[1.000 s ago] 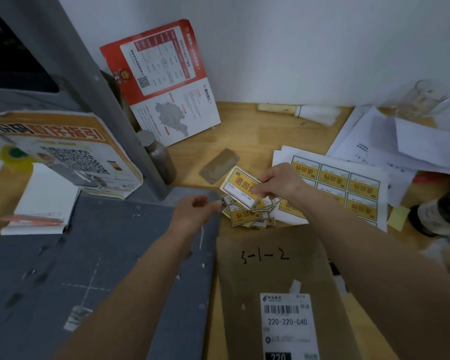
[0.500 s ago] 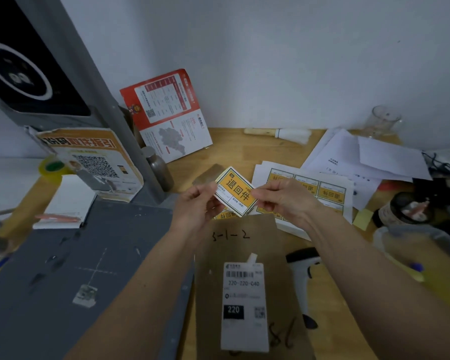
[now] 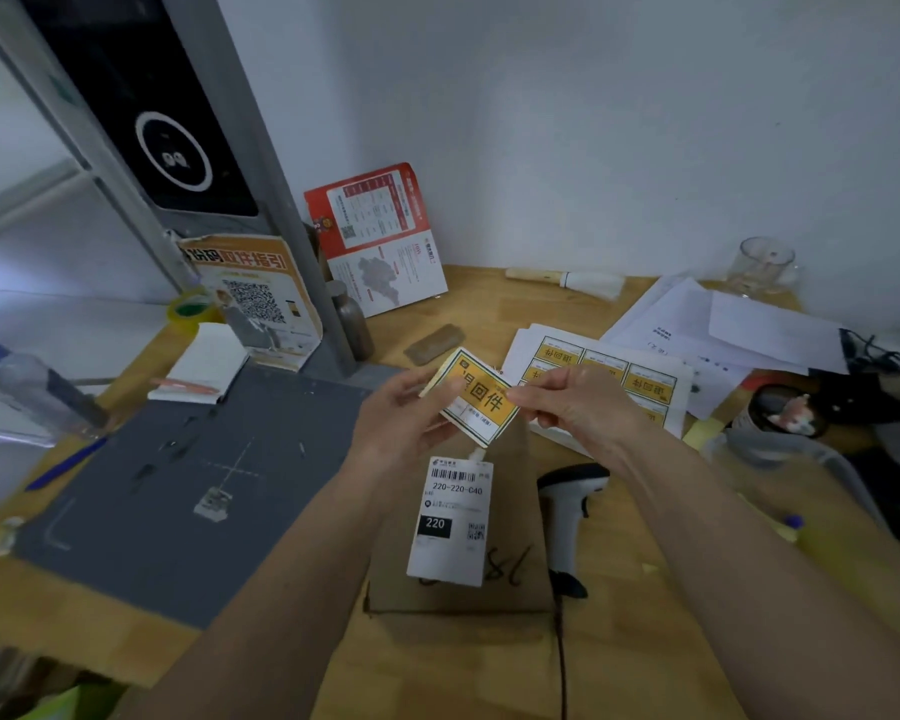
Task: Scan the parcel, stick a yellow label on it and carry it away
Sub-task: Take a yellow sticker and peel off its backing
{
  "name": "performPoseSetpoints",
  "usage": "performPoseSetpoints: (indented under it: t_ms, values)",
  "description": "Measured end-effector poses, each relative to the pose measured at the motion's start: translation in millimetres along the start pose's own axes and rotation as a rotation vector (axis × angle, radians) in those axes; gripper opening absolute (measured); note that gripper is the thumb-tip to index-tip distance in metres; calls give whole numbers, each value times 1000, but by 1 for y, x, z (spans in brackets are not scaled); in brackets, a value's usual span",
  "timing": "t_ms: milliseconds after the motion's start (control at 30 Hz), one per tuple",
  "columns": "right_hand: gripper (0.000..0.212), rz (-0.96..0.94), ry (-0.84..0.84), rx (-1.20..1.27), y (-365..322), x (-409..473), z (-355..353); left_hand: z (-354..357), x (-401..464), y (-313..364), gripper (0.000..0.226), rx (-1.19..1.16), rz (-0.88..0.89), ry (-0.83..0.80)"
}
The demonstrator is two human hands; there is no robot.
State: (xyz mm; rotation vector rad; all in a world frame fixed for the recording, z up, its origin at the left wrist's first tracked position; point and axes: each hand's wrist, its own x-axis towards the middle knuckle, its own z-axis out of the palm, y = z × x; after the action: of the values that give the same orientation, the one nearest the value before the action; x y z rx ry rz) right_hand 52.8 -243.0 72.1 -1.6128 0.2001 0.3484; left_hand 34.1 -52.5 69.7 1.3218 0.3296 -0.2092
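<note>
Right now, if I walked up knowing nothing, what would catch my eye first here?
Probably the yellow label, held up at the centre of the view between the left hand and right hand. Just below it lies the brown parcel with its white shipping label on the wooden table, a handheld scanner lying at its right. Behind the right hand is a sheet of more yellow labels.
</note>
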Motion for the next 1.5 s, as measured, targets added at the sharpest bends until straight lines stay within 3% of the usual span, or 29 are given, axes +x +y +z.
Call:
performPoseSetpoints:
  t_ms: [267, 533, 700, 933, 1200, 1367, 1500]
  values:
    - [10, -79, 121, 242, -3, -31, 24, 0, -32, 4, 17, 66, -57, -95]
    - [19, -161, 100, 22, -20, -48, 61, -29, -41, 24, 13, 377, 13, -285]
    - [3, -187, 181, 119, -20, -51, 66, -39, -40, 31, 16, 320, 22, -204]
    - [10, -165, 182, 208, -14, -48, 71, -49, -32, 35, 21, 244, 4, -177]
    - [16, -137, 184, 144, -17, -44, 70, -51, -29, 42, 17, 267, 125, -85]
    - [7, -172, 137, 100, -20, -47, 74, -46, -32, 48, 29, 255, 91, -211]
    - [21, -190, 108, 63, -25, -49, 74, -46, -36, 50, 16, 355, 121, -249]
